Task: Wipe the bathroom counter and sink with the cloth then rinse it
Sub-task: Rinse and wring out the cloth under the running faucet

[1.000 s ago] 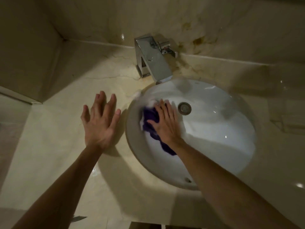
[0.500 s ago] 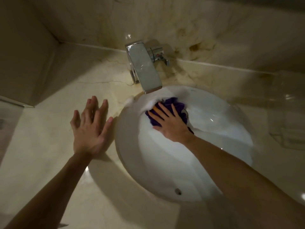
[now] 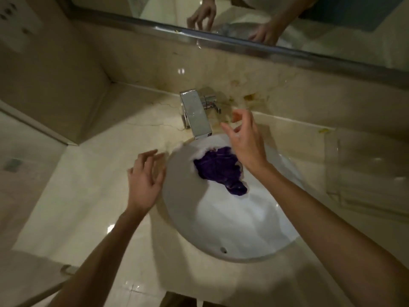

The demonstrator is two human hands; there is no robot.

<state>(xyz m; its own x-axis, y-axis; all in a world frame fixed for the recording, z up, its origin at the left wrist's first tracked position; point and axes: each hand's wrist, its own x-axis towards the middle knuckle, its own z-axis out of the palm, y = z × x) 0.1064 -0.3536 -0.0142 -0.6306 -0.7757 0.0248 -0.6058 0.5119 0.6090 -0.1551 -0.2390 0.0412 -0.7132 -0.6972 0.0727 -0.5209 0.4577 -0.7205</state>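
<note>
A crumpled purple cloth (image 3: pixel 220 168) lies in the far part of the white oval sink (image 3: pixel 221 220), below the spout of the chrome tap (image 3: pixel 197 116). My right hand (image 3: pixel 245 140) is lifted off the cloth, empty, fingers spread, just right of the tap and near its side lever (image 3: pixel 212 103). Over the beige marble counter (image 3: pixel 88 196), at the sink's left rim, hovers my left hand (image 3: pixel 145 178), open and holding nothing. White foam clings to the basin's far edge beside the cloth.
A mirror with a metal lower edge (image 3: pixel 243 45) runs along the back wall and reflects both hands. A clear glass or plastic tray (image 3: pixel 365 173) sits on the counter right of the sink. Brown stains mark the backsplash behind the tap.
My right hand has let go of the cloth and risen toward the tap. The cloth stays in the basin. My left hand has shifted closer to the sink rim, and the view has tilted up.
</note>
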